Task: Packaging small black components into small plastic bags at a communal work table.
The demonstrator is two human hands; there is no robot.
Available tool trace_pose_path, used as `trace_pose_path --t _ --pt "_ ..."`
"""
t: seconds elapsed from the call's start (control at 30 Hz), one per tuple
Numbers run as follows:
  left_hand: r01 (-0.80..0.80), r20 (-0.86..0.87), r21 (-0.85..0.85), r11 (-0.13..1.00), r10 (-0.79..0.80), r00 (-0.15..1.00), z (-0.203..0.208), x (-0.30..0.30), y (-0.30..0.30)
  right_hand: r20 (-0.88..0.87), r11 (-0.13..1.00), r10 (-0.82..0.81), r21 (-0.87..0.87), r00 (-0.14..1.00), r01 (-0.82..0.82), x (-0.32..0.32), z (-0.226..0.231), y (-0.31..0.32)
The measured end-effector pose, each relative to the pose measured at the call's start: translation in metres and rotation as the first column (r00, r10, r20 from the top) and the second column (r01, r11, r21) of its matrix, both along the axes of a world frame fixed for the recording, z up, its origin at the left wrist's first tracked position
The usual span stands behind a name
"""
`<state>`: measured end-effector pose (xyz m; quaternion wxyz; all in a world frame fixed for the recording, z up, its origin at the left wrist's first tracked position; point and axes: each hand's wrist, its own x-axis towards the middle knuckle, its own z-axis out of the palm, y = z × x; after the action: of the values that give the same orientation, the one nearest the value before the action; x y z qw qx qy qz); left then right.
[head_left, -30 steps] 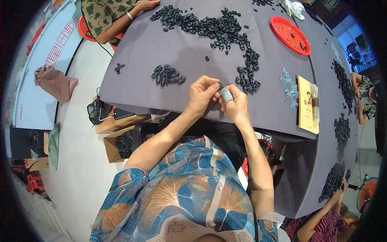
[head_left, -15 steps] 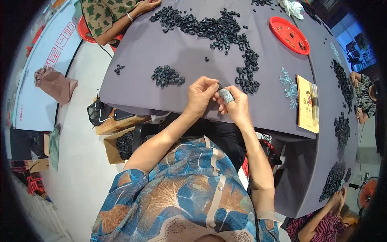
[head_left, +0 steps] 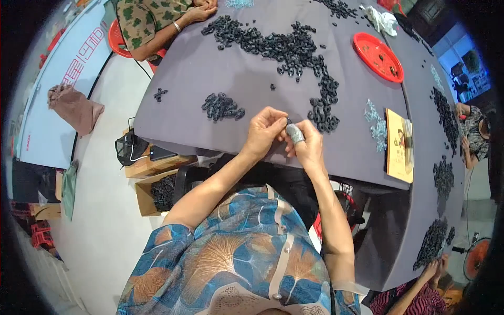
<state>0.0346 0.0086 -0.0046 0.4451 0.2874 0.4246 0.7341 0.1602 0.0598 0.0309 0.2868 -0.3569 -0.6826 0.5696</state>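
Over the near edge of the table [head_left: 210, 137], my two hands meet fingertip to fingertip. My left hand [head_left: 264, 132] pinches a small black part [head_left: 288, 121], mostly covered by the fingers. My right hand [head_left: 308, 146] is closed at the same part, its thumb wrapped in a grey covering [head_left: 295, 134]; whether it grips the part too is hard to see. To the left of my hands lies a small pile of black parts [head_left: 222, 107]. A larger heap of loose black parts [head_left: 262, 42] stretches across the table and down to just beyond my right hand.
On the right stand a red tray [head_left: 378, 58] with a few bits in it, a scatter of clear bluish pieces [head_left: 377, 126] and a yellow booklet [head_left: 397, 152]. Co-workers' hands [head_left: 202, 10] rest at the far left. A cardboard box [head_left: 144, 197] of black parts sits below the table.
The whole view has shifted slightly, so the table sits a little lower. My hands stay together at the small black part, with only slight finger movement.
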Motion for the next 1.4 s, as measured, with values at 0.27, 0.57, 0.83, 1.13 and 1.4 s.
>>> trace_pose_path --t 0.27,0.57,0.83,1.13,1.4 --pt "0.191 0.073 -0.022 0.981 -0.189 0.979 0.009 -0.013 -0.007 -0.149 0.971 0.238 0.060 0.960 -0.232 0.007 -0.006 0.010" --pt "0.282 0.066 -0.067 0.957 -0.278 0.958 0.006 -0.016 -0.004 -0.147 0.969 0.200 0.175 0.969 -0.174 0.004 -0.011 0.012" --pt "0.221 0.094 -0.066 0.973 -0.214 0.972 0.009 -0.010 -0.006 -0.183 0.983 0.158 0.127 0.970 -0.136 0.000 -0.010 0.004" --pt "-0.505 -0.888 0.191 0.842 0.367 0.277 0.042 -0.089 -0.052 -0.032 0.986 0.101 0.137 0.994 -0.096 0.000 -0.008 0.000" --pt "-0.618 -0.957 0.191 0.762 0.285 0.056 0.008 -0.126 -0.057 0.039 0.976 0.095 0.194 0.995 -0.101 -0.001 -0.007 -0.002"
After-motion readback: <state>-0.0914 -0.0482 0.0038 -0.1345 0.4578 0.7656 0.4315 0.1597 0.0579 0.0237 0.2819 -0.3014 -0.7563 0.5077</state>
